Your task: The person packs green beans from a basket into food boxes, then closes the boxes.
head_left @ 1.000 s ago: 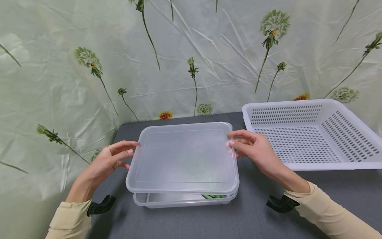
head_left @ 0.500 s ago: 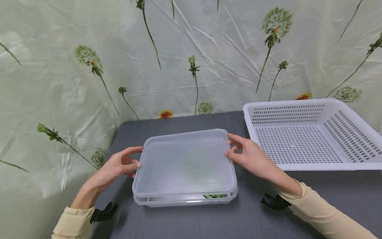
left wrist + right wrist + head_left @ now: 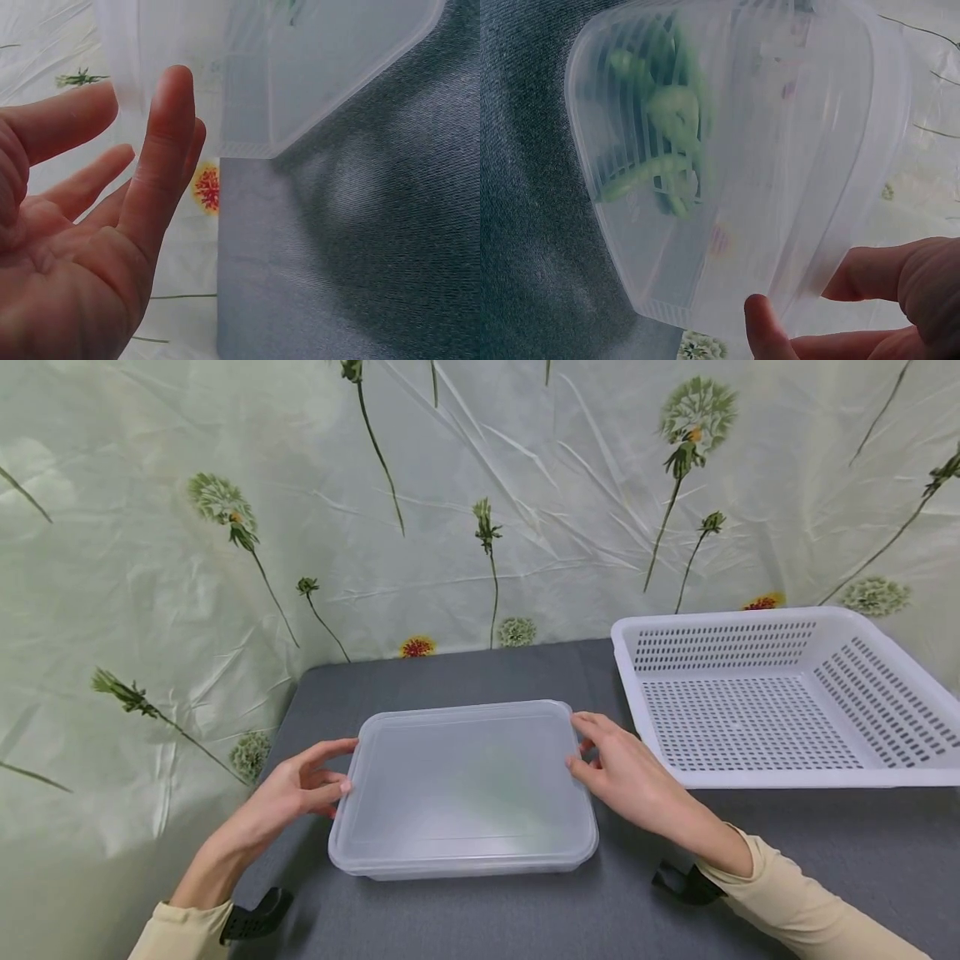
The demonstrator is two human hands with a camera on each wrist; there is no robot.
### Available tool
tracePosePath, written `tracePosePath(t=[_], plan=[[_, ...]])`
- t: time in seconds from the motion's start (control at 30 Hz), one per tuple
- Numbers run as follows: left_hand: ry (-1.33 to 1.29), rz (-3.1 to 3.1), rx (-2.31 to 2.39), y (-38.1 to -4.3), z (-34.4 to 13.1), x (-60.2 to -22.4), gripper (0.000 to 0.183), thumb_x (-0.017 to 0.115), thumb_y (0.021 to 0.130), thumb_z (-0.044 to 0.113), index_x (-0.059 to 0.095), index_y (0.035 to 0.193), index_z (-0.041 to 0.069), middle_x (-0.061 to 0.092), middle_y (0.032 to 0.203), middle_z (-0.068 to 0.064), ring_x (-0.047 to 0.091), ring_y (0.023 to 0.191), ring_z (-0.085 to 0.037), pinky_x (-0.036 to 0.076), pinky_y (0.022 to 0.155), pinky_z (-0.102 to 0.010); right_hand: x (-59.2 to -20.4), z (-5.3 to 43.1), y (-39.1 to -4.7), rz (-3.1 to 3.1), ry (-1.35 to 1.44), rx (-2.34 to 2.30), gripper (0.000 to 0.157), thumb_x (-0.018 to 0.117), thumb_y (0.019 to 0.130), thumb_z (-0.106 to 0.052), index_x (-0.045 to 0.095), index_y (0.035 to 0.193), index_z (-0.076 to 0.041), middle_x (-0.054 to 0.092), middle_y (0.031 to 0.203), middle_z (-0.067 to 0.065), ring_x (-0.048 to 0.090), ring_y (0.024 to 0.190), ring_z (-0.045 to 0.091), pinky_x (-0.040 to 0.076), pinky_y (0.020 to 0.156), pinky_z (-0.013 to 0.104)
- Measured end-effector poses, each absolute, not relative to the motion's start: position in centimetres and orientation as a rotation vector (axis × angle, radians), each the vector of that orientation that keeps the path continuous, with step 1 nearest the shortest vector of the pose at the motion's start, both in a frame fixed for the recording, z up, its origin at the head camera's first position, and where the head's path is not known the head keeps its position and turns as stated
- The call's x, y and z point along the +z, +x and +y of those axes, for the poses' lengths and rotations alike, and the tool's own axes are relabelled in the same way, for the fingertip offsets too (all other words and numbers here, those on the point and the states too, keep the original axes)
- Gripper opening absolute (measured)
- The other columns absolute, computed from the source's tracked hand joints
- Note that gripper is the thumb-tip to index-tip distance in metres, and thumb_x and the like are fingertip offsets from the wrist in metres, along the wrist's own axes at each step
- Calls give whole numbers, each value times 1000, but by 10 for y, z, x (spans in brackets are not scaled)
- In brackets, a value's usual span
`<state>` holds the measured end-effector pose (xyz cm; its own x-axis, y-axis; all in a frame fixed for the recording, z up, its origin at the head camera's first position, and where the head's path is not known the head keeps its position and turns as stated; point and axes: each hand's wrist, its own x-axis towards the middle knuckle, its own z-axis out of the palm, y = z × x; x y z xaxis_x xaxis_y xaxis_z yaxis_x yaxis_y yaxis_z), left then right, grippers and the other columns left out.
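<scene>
A frosted plastic lid lies over a shallow clear plastic container on the grey table, its front edge down along the container's rim. At the lid's left edge, my left hand pinches the rim between thumb and fingers. On the opposite side my right hand holds the right edge, thumb on top and fingers beside it. Through the container wall in the right wrist view show long green vegetables, their kind blurred by the plastic.
A white perforated plastic basket stands to the right, close to my right hand. Behind the grey table hangs a pale curtain printed with dandelions.
The lid has come down onto the container, closing the front gap where green showed. Both hands moved down and toward me with it.
</scene>
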<state>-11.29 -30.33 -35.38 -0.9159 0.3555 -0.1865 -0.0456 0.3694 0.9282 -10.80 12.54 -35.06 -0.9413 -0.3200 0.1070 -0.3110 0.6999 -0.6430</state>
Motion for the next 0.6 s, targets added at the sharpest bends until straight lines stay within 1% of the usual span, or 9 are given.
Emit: tracePosePath(t=[0.17,0.23,0.3,0.33,0.4,0.47,0.53,0.6], plan=[[232,2280,1555,-109,-302,-355,64,68,94,17,37,150,10,58,127,-24,66,104,-20,56,79,-43,-350,127,-105,2864,-533,-1091,56,66,93,-12,45,142,5,46,144,20,64,84,16,54,70,32],[238,2292,1547,-107,-301,-355,64,68,94,18,37,150,11,57,129,-24,64,107,-19,56,80,-43,-351,127,-105,2886,-552,-1068,57,66,93,-10,44,143,5,44,145,21,64,88,17,54,71,33],[251,2343,1509,-106,-299,-355,64,68,95,21,37,150,14,53,134,-21,61,114,-23,55,81,-43,-351,125,-104,2953,-593,-996,58,67,93,-12,44,144,4,42,148,21,61,102,24,53,80,38],[261,2380,1479,-106,-297,-354,63,67,96,24,37,151,16,49,140,-19,57,120,-25,54,85,-45,-351,123,-105,2983,-621,-963,58,67,93,-13,44,144,3,40,150,20,58,111,26,51,86,41],[301,2471,1403,-108,-292,-353,63,64,98,28,34,152,16,39,149,-17,47,130,-32,50,90,-51,-351,119,-106,3042,-684,-905,57,66,95,-17,45,145,0,35,154,18,46,129,31,45,97,48],[364,2608,1271,-112,-283,-355,62,59,100,33,32,153,15,27,157,-15,35,137,-40,43,98,-58,-352,114,-110,3091,-753,-862,56,64,96,-22,45,145,-3,32,156,15,33,140,33,36,105,53],[457,2741,1122,-119,-273,-358,64,56,101,36,29,154,12,18,160,-15,23,143,-43,33,103,-64,-355,106,-115,3093,-825,-859,55,61,99,-26,44,146,-4,30,157,14,27,144,31,31,110,52],[570,2879,962,-125,-262,-363,66,55,101,38,30,154,7,17,160,-18,17,145,-42,26,107,-64,-357,98,-121,3091,-896,-814,56,58,100,-30,42,148,-4,28,158,15,23,146,31,25,113,52]])
